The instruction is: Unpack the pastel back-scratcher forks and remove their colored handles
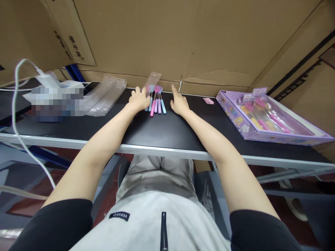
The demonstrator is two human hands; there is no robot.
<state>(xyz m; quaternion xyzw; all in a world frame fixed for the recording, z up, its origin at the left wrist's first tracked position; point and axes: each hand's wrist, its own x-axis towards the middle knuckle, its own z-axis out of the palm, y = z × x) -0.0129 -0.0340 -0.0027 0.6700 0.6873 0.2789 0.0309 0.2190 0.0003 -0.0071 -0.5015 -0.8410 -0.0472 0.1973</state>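
Several small sticks with claw-shaped heads, like mini back scratchers, lie side by side on the black table. Their handles are pink, purple and light blue. My left hand rests at the left edge of this row, fingers slightly bent and apart, its thumb side against the leftmost sticks and partly covering them. Behind the heads is a clear plastic sleeve. To the right of the row, my right hand lies low over the table with the index finger stretched forward and the thumb apart, holding nothing.
Clear plastic bags lie at the left, near a white cable and a partly blurred pile. A small pink card lies right of my hands. A purple display box with packaged items stands farther right. Cardboard walls the back.
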